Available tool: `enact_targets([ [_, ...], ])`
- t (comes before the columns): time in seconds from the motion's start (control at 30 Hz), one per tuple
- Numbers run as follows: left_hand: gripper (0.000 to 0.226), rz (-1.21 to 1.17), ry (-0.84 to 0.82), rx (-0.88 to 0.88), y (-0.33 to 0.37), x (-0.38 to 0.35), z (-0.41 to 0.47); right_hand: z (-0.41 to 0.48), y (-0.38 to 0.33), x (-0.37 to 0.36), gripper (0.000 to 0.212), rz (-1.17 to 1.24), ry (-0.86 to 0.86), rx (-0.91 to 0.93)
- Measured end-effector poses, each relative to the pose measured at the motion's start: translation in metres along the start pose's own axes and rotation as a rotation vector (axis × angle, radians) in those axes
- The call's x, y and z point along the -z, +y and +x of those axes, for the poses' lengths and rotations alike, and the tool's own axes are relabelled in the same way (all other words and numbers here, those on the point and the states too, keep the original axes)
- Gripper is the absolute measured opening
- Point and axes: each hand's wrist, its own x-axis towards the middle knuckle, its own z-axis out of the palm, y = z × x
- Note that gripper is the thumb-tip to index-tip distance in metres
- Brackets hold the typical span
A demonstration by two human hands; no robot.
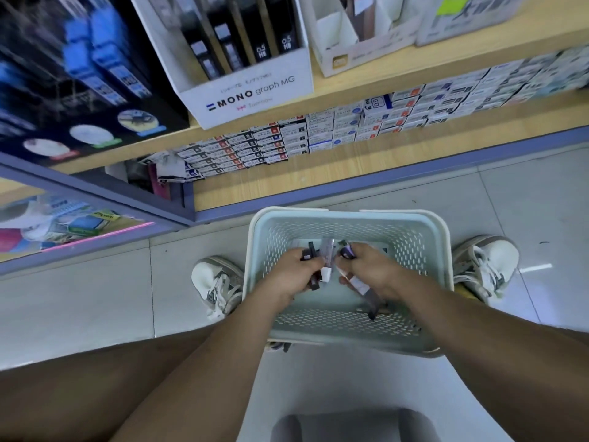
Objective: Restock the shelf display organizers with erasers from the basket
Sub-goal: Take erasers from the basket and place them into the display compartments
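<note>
A pale green perforated basket (347,224) stands on the floor between my shoes. Both my hands are inside it. My left hand (298,269) grips a few slim stick erasers (314,280), dark and clear ones with a white tip showing. My right hand (369,269) holds more stick erasers (366,293), one with a purple end poking out above the fingers. The white MONO graph MG display organizer (248,90) stands on the wooden shelf above, with black packs in its slots.
A white divided organizer (338,52) sits right of the MONO box. Rows of small stacked boxes (350,126) fill the lower shelf. A black display (79,90) with blue packs stands at left. My shoes (216,285) (484,266) flank the basket on grey tiles.
</note>
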Motion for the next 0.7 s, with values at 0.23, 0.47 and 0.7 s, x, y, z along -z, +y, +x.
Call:
enact_targets([
  [0.23,0.015,-0.394,0.068,0.037,0.023,-0.002,-0.039,-0.035,-0.040,-0.014,0.033,0.343,0.077,-0.060],
  [0.47,0.025,-0.083,0.231,-0.201,0.045,-0.013,-0.075,-0.070,-0.066,-0.024,0.036,0.387,0.104,0.099],
  [0.7,0.015,-0.221,0.137,-0.253,0.081,-0.004,-0.117,-0.108,-0.097,-0.018,0.018,0.744,0.200,0.214],
])
